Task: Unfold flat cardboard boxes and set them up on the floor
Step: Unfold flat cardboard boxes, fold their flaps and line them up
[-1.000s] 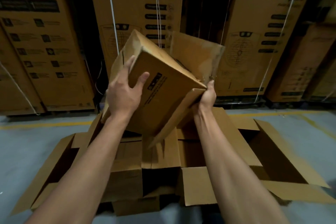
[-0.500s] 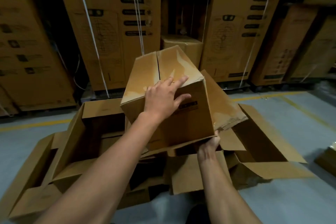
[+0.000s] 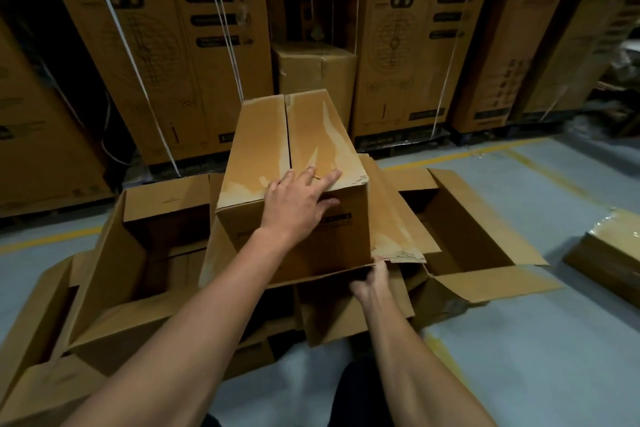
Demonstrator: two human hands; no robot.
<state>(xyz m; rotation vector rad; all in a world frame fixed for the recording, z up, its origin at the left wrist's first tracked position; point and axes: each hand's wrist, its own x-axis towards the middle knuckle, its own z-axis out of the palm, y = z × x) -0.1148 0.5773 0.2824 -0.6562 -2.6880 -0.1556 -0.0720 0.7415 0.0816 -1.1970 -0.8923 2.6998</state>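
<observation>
A brown cardboard box [image 3: 256,149] stands upside down in the middle, closed flaps on top with a seam down the centre, resting on the opened boxes below. My left hand [image 3: 298,204] lies flat over its near top edge, fingers spread on top and thumb on the front face. My right hand [image 3: 372,279] pinches the box's lower right corner, where a bottom flap [image 3: 398,236] sticks out to the right with a torn edge.
Several opened boxes sit on the grey floor, one on the left [image 3: 114,253] and one on the right [image 3: 478,225], flaps spread out. A wrapped flat bundle [image 3: 609,253] lies far right. Tall strapped cartons [image 3: 166,45] wall off the back behind a yellow floor line [image 3: 450,158].
The box went from tilted in the air down onto the opened boxes, closed side up. My left hand slid from its side to its top; my right hand dropped to the lower corner.
</observation>
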